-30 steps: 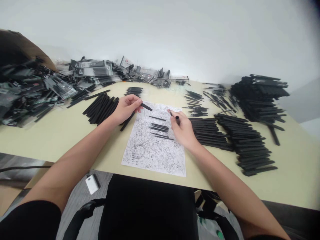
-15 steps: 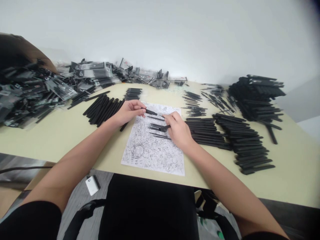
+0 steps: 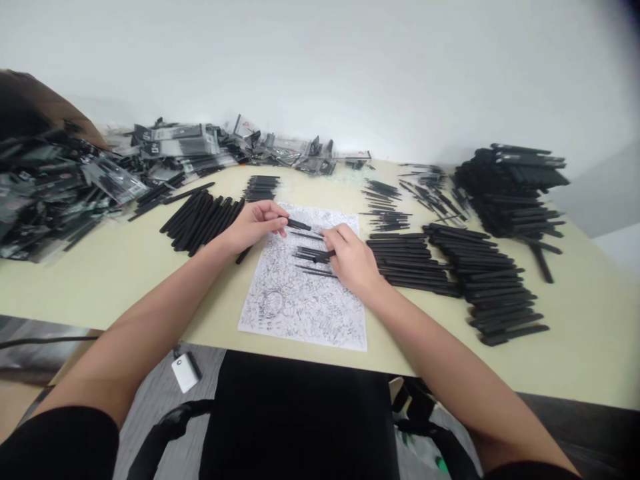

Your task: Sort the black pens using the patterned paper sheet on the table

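My left hand (image 3: 257, 225) pinches a slim black pen barrel (image 3: 300, 225) above a scribbled white sheet (image 3: 300, 310). Opposite its tip is my right hand (image 3: 353, 260), closed, with a black pen cap or short barrel (image 3: 324, 256) sticking out toward the left. The right thumb and forefinger meet close to the barrel's tip; whether a thin part sits between them is too blurred to tell. Several thin dark refills (image 3: 306, 253) lie on the paper beneath the right hand. Another black pen piece (image 3: 243, 255) is partly hidden under the left wrist.
Black barrels (image 3: 203, 223) lie left of the paper, beside a heap of plastic-wrapped packs (image 3: 65, 193). Rows of black pens (image 3: 413, 263) and a taller pile (image 3: 510, 190) are on the right. Thin refills (image 3: 385, 203) lie behind the paper on the yellowish table (image 3: 200, 300).
The view has shifted slightly. Both hands keep nearly the same pose, the left still pinching the pen barrel and the right still closed around the black piece.
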Action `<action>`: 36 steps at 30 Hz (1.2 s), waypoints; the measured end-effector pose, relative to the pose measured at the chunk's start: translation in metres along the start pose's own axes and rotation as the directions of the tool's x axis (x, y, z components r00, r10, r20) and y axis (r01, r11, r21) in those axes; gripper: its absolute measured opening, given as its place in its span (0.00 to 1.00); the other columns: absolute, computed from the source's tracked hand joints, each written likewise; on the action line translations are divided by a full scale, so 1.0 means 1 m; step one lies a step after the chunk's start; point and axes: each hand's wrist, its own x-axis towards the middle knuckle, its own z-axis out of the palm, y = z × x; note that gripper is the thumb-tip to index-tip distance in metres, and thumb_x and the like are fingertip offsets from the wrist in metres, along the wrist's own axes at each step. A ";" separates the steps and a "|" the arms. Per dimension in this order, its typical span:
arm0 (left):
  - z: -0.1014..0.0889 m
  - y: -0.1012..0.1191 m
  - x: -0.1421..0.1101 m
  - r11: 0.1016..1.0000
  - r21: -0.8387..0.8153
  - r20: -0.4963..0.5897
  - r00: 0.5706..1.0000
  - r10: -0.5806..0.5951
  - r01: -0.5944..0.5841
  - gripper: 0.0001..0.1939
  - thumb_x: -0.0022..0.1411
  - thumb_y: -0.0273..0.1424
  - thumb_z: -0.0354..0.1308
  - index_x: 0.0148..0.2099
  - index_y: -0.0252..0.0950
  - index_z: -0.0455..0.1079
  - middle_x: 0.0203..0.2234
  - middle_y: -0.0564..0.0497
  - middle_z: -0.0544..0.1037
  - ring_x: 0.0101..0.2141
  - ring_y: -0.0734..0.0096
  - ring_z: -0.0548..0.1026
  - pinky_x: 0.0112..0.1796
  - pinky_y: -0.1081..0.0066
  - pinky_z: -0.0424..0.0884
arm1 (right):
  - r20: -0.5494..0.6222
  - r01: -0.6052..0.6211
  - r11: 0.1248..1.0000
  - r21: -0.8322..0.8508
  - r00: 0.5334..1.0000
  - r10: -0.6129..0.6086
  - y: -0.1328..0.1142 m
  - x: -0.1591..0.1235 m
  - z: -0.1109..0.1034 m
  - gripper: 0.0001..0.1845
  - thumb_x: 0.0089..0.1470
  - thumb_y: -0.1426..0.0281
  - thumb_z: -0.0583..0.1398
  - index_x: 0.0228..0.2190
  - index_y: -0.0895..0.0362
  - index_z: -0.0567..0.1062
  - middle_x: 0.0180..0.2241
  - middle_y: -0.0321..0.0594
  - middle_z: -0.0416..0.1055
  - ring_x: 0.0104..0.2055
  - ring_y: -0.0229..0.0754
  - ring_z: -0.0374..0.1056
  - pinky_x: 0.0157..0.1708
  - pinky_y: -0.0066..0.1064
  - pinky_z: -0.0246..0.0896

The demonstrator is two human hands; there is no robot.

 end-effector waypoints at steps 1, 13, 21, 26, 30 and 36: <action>0.000 0.000 0.000 1.000 0.002 0.004 1.000 -0.002 0.002 0.13 0.54 0.36 0.66 0.36 0.34 0.70 0.22 0.53 0.78 0.25 0.75 0.77 0.32 0.73 0.73 | 0.003 0.001 1.000 -0.002 1.000 -0.001 0.000 0.000 0.000 0.23 0.53 0.81 0.47 0.47 0.57 0.71 0.43 0.46 0.68 0.40 0.43 0.66 0.31 0.33 0.59; -0.001 -0.002 0.000 1.000 0.008 0.006 1.000 -0.013 0.013 0.13 0.53 0.35 0.66 0.37 0.33 0.71 0.22 0.52 0.78 0.25 0.75 0.76 0.32 0.73 0.73 | 0.018 0.014 1.000 0.018 1.000 -0.015 0.001 0.001 0.002 0.26 0.49 0.83 0.47 0.48 0.60 0.71 0.43 0.48 0.67 0.41 0.44 0.65 0.36 0.35 0.62; 0.004 -0.005 0.000 1.000 0.011 0.054 0.998 -0.016 0.016 0.13 0.53 0.35 0.67 0.37 0.33 0.71 0.22 0.51 0.79 0.25 0.74 0.77 0.32 0.71 0.73 | -0.004 0.110 0.993 -0.039 0.994 -0.111 0.007 0.002 0.008 0.28 0.48 0.83 0.47 0.51 0.61 0.69 0.41 0.50 0.66 0.41 0.48 0.62 0.40 0.39 0.62; 0.003 -0.005 0.000 0.999 0.044 0.031 0.999 -0.018 0.017 0.12 0.54 0.35 0.66 0.38 0.34 0.71 0.22 0.51 0.79 0.26 0.72 0.78 0.33 0.70 0.74 | 0.014 0.121 0.989 -0.084 0.993 -0.120 0.008 0.003 0.007 0.30 0.51 0.84 0.48 0.55 0.62 0.66 0.44 0.52 0.65 0.41 0.48 0.61 0.44 0.42 0.61; 0.002 -0.008 0.000 0.998 0.059 0.030 1.000 -0.009 0.007 0.13 0.51 0.34 0.68 0.36 0.33 0.71 0.22 0.50 0.78 0.25 0.72 0.77 0.32 0.70 0.74 | 0.031 0.121 0.990 -0.066 0.992 -0.119 0.006 0.004 0.008 0.31 0.50 0.85 0.50 0.56 0.64 0.67 0.45 0.54 0.65 0.43 0.49 0.61 0.45 0.42 0.60; 0.007 -0.008 -0.004 0.947 0.282 -0.002 0.986 0.164 -0.157 0.14 0.50 0.36 0.69 0.34 0.33 0.72 0.28 0.47 0.79 0.30 0.70 0.77 0.34 0.70 0.74 | 0.020 0.153 0.986 -0.063 0.988 -0.152 0.010 0.003 0.011 0.31 0.50 0.85 0.49 0.56 0.64 0.67 0.44 0.54 0.65 0.43 0.49 0.61 0.45 0.41 0.61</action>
